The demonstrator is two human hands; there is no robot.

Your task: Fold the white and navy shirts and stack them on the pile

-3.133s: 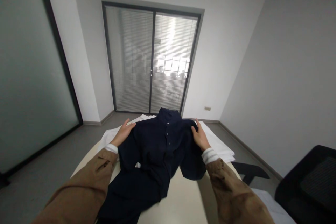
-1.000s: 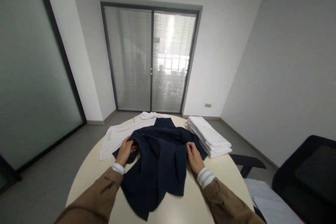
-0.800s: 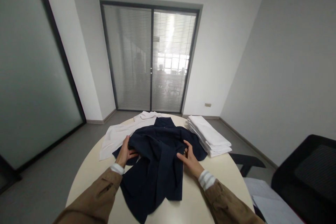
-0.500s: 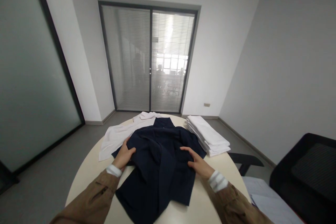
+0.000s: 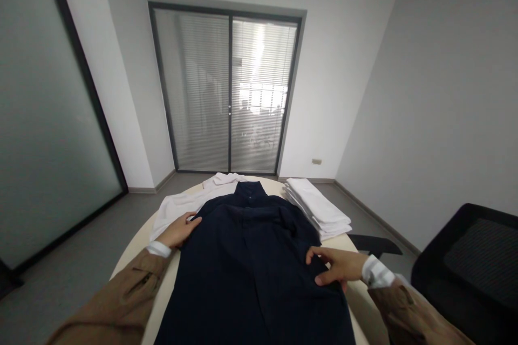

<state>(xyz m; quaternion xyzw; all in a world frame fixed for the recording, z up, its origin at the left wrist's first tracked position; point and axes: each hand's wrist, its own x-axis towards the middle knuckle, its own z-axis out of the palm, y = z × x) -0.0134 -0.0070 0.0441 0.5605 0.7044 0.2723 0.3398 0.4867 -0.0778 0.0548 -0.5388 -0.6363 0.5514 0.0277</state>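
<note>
A navy-blue shirt [image 5: 243,259] is spread on a round cream table, its collar [image 5: 250,190] at the far side and its lower part running out of view toward me. My left hand [image 5: 178,230] is closed at the shirt's left edge near the shoulder, thumb on the cloth. On the opposite side, my right hand [image 5: 340,265] has its thumb and index finger bent onto the cloth by the sleeve, a fold between them; its other fingers are mostly hidden underneath.
Folded white garments [image 5: 318,207] are stacked at the back right of the table [image 5: 129,248]. A loose white garment [image 5: 178,207] lies at the back left, partly under the navy shirt. A black mesh chair [image 5: 465,269] with an armrest [image 5: 376,245] stands close on the right.
The navy shirt has gone from bunched to spread flatter and wider, reaching nearer to me. My hands have moved apart, the left one leftward and the right one rightward and slightly closer.
</note>
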